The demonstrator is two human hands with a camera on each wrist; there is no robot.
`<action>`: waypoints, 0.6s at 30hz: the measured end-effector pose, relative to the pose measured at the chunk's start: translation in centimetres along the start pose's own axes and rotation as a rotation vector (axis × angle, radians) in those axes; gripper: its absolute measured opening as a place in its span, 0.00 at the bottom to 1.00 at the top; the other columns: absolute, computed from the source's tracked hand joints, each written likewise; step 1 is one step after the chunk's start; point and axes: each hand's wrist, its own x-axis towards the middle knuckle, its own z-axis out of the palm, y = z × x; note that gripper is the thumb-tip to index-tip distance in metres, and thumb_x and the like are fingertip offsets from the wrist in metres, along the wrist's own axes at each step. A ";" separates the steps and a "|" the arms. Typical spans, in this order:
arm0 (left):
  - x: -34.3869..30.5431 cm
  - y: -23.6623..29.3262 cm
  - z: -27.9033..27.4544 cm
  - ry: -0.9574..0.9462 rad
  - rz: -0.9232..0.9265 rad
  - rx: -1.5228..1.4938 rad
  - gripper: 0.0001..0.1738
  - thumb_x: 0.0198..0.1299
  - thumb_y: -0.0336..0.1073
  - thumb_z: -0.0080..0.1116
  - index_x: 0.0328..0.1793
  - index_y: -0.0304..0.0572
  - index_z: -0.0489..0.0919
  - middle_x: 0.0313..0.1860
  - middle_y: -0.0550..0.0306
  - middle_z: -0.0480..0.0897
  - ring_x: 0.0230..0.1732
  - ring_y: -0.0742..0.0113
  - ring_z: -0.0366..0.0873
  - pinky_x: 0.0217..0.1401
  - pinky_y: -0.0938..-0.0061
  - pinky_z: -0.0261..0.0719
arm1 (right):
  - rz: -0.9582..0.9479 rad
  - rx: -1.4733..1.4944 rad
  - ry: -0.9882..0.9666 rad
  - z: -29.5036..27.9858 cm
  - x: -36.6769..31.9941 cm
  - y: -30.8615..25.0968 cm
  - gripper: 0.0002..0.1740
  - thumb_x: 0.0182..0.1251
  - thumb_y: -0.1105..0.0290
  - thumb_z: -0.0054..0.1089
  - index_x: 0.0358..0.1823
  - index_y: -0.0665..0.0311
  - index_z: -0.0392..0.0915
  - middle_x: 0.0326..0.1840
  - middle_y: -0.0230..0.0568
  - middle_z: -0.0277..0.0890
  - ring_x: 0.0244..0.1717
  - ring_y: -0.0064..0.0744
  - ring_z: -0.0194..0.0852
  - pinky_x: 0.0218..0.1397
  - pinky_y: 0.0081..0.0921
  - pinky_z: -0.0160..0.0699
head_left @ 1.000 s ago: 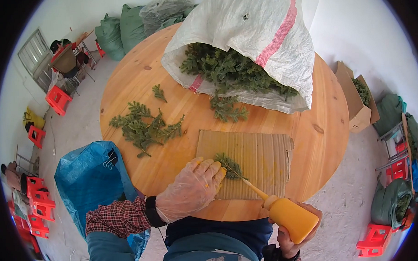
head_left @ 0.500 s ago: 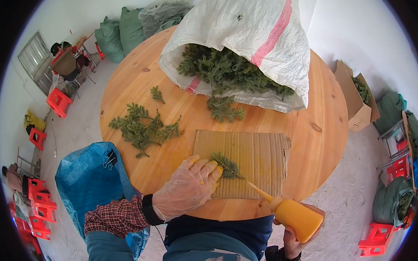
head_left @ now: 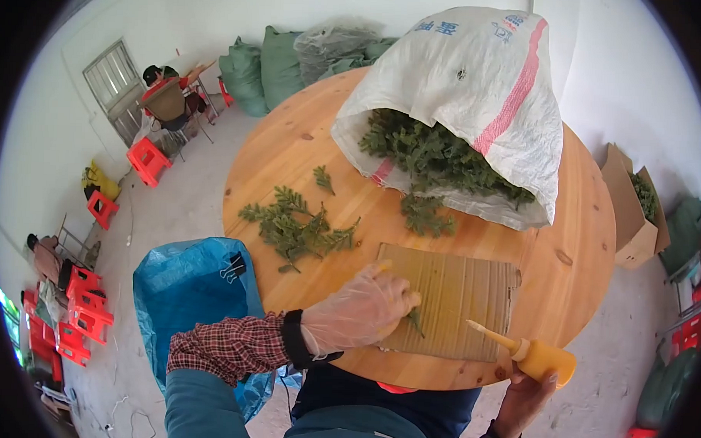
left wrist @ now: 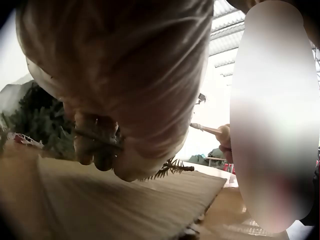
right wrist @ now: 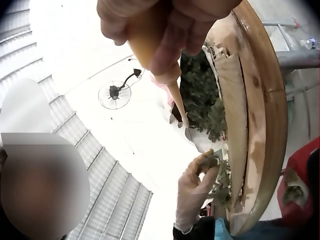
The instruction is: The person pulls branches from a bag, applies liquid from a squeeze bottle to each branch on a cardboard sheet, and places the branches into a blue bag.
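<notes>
Pinching a small green sprig (head_left: 416,322), the left hand (head_left: 359,312), in a clear glove with yellow stains, is low over a piece of ribbed cardboard (head_left: 463,308). Its fingers (left wrist: 83,145) are curled round the sprig, and in the left wrist view the stem end comes out beside them. The cardboard lies on the round wooden table (head_left: 589,250), close to the person's side.

The right hand (head_left: 523,403) is bare and grips a yellow squeeze bottle (head_left: 550,365), its fingers closed round the body. The bottle is tilted, and its long nozzle (head_left: 489,334) points to the left hand; the tip is apart from the sprig.

At the left of the cardboard there is a loose pile of sprigs (head_left: 296,229), with one single sprig (head_left: 323,179) just beyond it. Farther back, a white sack (head_left: 455,84) with a red stripe lies with its mouth open, and green branches (head_left: 445,157) fill this mouth. At the left edge of the table is a blue bag (head_left: 201,291) with a black clip (head_left: 233,269) on its rim. A person (head_left: 169,97) sits in the background, near a red stool (head_left: 148,162).
</notes>
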 end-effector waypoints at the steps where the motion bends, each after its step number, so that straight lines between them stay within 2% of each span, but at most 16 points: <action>1: -0.1 -0.3 -0.5 -0.008 -0.014 0.008 0.25 0.59 0.43 0.58 0.61 0.43 0.76 0.48 0.52 0.77 0.55 0.55 0.75 0.67 0.53 0.64 | 0.004 0.030 0.010 0.1 0.2 0.1 0.27 0.77 0.50 0.49 0.64 0.64 0.68 0.58 0.42 0.77 0.35 0.24 0.72 0.38 0.18 0.72; 2: -0.4 -1.0 -1.4 -0.010 -0.011 0.014 0.25 0.59 0.43 0.58 0.61 0.43 0.76 0.48 0.52 0.77 0.55 0.55 0.75 0.67 0.53 0.64 | 0.002 0.036 0.012 0.0 0.3 0.2 0.27 0.77 0.50 0.49 0.64 0.64 0.68 0.58 0.42 0.77 0.35 0.24 0.72 0.38 0.18 0.72; 4: -1.4 -3.3 -3.9 0.173 -0.187 0.340 0.23 0.58 0.42 0.56 0.58 0.40 0.75 0.43 0.53 0.79 0.50 0.55 0.77 0.55 0.57 0.70 | 0.032 0.060 -0.063 -0.7 0.5 0.2 0.27 0.76 0.50 0.50 0.64 0.64 0.68 0.60 0.43 0.76 0.40 0.26 0.75 0.42 0.20 0.76; 6: -2.3 -5.8 -5.9 0.066 -0.432 0.466 0.22 0.58 0.44 0.56 0.54 0.38 0.77 0.41 0.51 0.80 0.47 0.53 0.78 0.53 0.58 0.70 | 0.048 0.076 -0.097 -1.1 0.7 0.3 0.27 0.76 0.50 0.50 0.64 0.64 0.67 0.61 0.44 0.76 0.43 0.27 0.76 0.44 0.21 0.77; 9: -4.0 -10.2 -6.9 0.104 -0.524 0.493 0.20 0.58 0.45 0.57 0.49 0.38 0.79 0.39 0.49 0.80 0.47 0.51 0.78 0.52 0.57 0.70 | 0.031 0.194 -0.116 -1.0 1.4 0.5 0.28 0.76 0.51 0.51 0.66 0.64 0.66 0.63 0.45 0.74 0.52 0.33 0.77 0.56 0.28 0.81; 10: -3.6 -10.6 -7.2 0.104 -0.520 0.494 0.20 0.58 0.45 0.57 0.49 0.38 0.79 0.39 0.49 0.80 0.47 0.51 0.78 0.52 0.57 0.70 | 0.028 0.195 -0.114 -0.9 1.7 0.6 0.28 0.76 0.51 0.51 0.66 0.64 0.66 0.63 0.45 0.74 0.52 0.33 0.77 0.56 0.28 0.81; 13: -2.2 -11.5 -7.8 0.122 -0.512 0.402 0.18 0.58 0.44 0.57 0.46 0.38 0.80 0.39 0.46 0.80 0.47 0.50 0.78 0.51 0.57 0.70 | 0.051 0.362 -0.034 -0.8 2.5 0.9 0.28 0.77 0.53 0.52 0.67 0.65 0.64 0.64 0.47 0.72 0.60 0.39 0.76 0.66 0.39 0.78; 14: -1.2 -11.6 -7.7 0.127 -0.504 0.396 0.18 0.58 0.44 0.57 0.46 0.38 0.80 0.39 0.46 0.80 0.47 0.50 0.78 0.51 0.57 0.70 | 0.042 0.357 -0.029 -1.0 2.6 1.0 0.28 0.77 0.53 0.52 0.67 0.65 0.64 0.64 0.47 0.72 0.60 0.39 0.76 0.66 0.39 0.78; 18: 4.4 -10.0 -5.8 0.019 -0.343 0.211 0.19 0.60 0.44 0.57 0.51 0.40 0.81 0.42 0.44 0.80 0.48 0.47 0.78 0.52 0.56 0.72 | 0.041 0.426 -0.159 -1.8 3.5 1.4 0.27 0.77 0.54 0.51 0.68 0.65 0.64 0.66 0.48 0.71 0.63 0.41 0.74 0.67 0.44 0.77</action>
